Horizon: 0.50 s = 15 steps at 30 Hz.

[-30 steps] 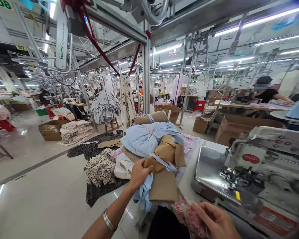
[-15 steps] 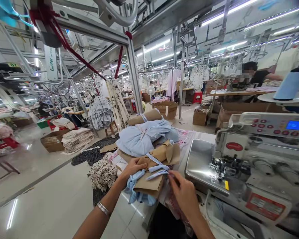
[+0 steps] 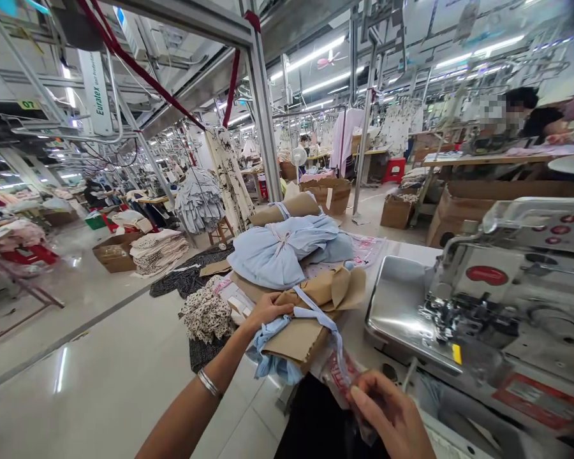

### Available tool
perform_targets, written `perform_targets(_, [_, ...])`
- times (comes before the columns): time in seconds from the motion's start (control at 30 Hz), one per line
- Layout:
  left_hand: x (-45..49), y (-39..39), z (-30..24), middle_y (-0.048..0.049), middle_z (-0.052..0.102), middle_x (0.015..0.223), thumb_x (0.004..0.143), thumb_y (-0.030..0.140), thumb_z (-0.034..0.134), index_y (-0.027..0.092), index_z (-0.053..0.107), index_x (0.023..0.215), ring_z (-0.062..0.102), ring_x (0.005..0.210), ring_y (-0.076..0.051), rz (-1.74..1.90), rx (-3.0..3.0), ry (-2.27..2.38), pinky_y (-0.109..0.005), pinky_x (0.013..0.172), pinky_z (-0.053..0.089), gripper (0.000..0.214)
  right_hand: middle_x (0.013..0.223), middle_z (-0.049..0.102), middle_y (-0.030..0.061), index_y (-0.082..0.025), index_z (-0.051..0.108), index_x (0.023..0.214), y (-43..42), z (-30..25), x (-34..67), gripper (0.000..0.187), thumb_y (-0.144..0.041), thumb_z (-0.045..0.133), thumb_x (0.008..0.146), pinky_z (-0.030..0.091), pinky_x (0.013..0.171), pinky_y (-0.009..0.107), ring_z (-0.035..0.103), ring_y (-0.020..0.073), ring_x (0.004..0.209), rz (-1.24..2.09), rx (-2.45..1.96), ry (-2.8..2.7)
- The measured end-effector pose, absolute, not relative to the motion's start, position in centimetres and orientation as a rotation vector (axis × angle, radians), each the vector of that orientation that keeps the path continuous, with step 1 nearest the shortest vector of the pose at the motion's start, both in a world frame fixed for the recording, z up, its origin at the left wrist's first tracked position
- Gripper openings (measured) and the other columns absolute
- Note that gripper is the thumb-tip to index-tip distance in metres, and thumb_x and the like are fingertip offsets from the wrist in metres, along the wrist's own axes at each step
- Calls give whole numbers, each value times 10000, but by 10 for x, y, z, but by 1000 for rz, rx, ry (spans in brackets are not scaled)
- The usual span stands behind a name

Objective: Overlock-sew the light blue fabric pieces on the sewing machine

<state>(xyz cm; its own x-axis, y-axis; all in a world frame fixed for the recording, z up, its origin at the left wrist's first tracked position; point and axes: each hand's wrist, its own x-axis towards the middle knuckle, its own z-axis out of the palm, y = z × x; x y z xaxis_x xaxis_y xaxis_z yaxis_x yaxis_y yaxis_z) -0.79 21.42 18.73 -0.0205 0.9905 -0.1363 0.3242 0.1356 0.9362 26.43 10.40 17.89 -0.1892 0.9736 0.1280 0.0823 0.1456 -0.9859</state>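
Note:
My left hand [image 3: 266, 310], with a silver bangle on the wrist, grips the near end of a bundle of brown paper and light blue cloth [image 3: 300, 331] lying on the table's left edge. My right hand [image 3: 391, 415] is closed on the end of a light blue tie strip [image 3: 326, 325] that runs from the bundle down to my fingers, over a clear plastic bag with red print [image 3: 340, 376]. Behind it lies a larger tied bundle of light blue fabric [image 3: 287, 248].
A grey sewing machine [image 3: 497, 299] with a shiny metal bed fills the table's right side. Spotted fabric [image 3: 205, 313] and dark cloth lie on the floor to the left, cardboard boxes [image 3: 116, 252] beyond. A person works at a far table [image 3: 488, 159].
My right hand came up to the bundle, took the blue strip, then drew it down toward me. My left hand has stayed on the bundle's end.

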Motion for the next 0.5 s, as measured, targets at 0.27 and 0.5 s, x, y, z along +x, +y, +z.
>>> perform_targets(0.27, [5, 197, 201, -27, 695, 792, 695, 423, 678, 112, 719, 922, 592, 720, -184, 943, 1550, 1625, -249, 625, 436, 387, 794, 706, 71, -223, 655, 1126, 144, 180, 234, 467, -536, 394, 900, 435, 609, 361, 655, 280, 677, 604, -1343, -1690])
perform_targets(0.5, [0, 205, 213, -36, 707, 805, 762, 353, 608, 121, 721, 897, 617, 759, -204, 943, 1670, 1992, -258, 646, 419, 291, 571, 609, 5, -288, 673, 908, 108, 176, 295, 366, -628, 595, 798, 462, 435, 285, 553, 175, 458, 1046, -1195, -1229])
